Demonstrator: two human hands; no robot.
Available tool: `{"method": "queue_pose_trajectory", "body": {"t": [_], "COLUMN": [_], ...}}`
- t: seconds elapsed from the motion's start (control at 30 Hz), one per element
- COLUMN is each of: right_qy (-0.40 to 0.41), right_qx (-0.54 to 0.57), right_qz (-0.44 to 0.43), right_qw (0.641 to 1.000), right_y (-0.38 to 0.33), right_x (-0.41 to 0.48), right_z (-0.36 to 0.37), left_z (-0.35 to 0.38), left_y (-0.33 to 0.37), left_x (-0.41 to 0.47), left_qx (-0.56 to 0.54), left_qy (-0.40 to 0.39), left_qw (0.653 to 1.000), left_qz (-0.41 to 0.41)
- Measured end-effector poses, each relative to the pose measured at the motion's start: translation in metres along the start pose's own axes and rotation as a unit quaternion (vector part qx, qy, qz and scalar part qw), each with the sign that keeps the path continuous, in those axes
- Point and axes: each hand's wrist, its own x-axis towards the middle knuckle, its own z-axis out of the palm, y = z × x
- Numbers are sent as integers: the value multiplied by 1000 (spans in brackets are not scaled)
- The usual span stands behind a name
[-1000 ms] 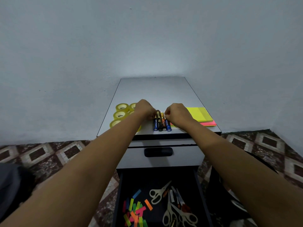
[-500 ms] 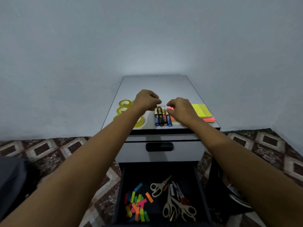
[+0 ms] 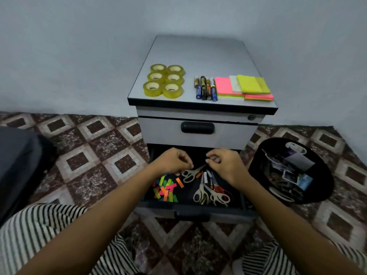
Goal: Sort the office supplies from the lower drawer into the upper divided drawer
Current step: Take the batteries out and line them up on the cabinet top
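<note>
Over the lower drawer (image 3: 156,205), left hand (image 3: 171,161) beside right hand (image 3: 226,166), fingers curled.

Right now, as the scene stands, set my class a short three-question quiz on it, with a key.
1. True or false: the grey upper drawer with the black handle is shut.
2. How many yellow tape rolls stand on the grey cabinet top?
3. The white-handled scissors lie in: A, the open black lower drawer; B, the upper drawer; C, the cabinet top.
Key: 1 true; 2 six; 3 A.
</note>
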Motion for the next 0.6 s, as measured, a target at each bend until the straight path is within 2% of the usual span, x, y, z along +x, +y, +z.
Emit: {"method": "queue_pose_trajectory", "body": {"t": [0.17,0.33,0.6], "right_qy": [-135,-243,-312], "right_qx": [-29,-96,-165], "right_qz": [109,140,187], "right_qw": [984,955,917], "right_y": [43,68,93], "right_x": [-9,-5,7], "right_z": [60,99,128], "left_z": [32,53,85], "left_y": [-49,-77,-97], "left_x": [10,20,42], "left_qx": [43,95,135], "left_qy": [-22,-48,-119], "left_qw": [998,992,976], "left_qz": [-44,-71,-119]}}
